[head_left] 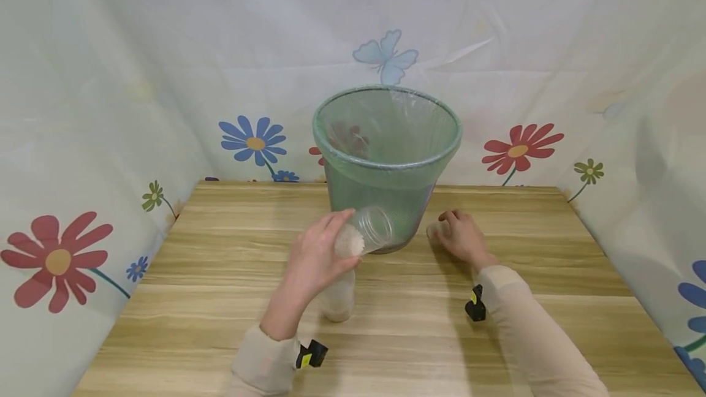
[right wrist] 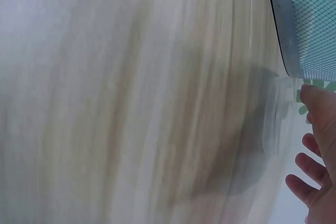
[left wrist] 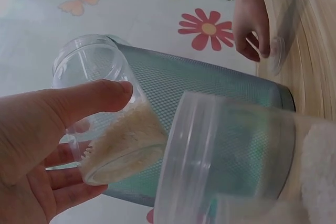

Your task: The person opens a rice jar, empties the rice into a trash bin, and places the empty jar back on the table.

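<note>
My left hand [head_left: 320, 253] grips a clear plastic jar [left wrist: 113, 124] above the table. The jar is tilted with its uncovered mouth toward the bin, and white grains like rice [left wrist: 126, 140] lie at its bottom end. Below that hand a second clear jar [head_left: 338, 299] with white contents stands upright on the table. At the bin's right side my right hand [head_left: 463, 239] hovers low over the table, fingers loosely bent and apart. Close to its thumb lies a clear round lid [right wrist: 278, 116], which the fingers do not appear to grip.
A green mesh bin [head_left: 380, 201] with a clear liner over its rim stands at the back middle of the wooden table [head_left: 231, 287]. Behind and on both sides hangs a flower-printed curtain [head_left: 265, 35].
</note>
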